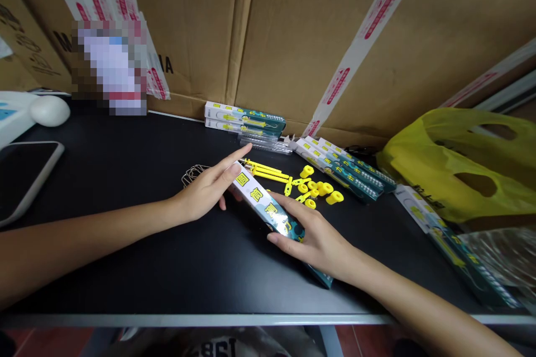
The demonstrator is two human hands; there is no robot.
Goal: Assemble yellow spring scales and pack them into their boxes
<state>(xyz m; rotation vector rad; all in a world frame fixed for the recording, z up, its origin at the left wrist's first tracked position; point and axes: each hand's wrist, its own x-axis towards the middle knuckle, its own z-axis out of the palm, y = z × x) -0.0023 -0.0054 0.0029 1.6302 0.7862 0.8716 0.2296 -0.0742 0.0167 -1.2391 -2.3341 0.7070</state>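
Box [268, 206]: a long, narrow carton, white and teal with large yellow characters, is held flat at the middle of the black table [125, 245].
Left hand [205, 189]: closed around the far end of the box.
Right hand [314, 237]: clasped over the near end.
Yellow parts [312, 187]: small glossy plastic caps lie just beyond.
Cardboard [293, 28]: crossed by white tape with red print, too blurred to be read.

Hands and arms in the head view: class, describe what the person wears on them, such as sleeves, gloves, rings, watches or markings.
Both arms are bare from the frame edge to the fingertips: no sleeves show. The left hand and the right hand wear no gloves, and no ring, watch, bracelet or marking is visible on either wrist. The fingers are slim, with short, unpainted nails where these show.
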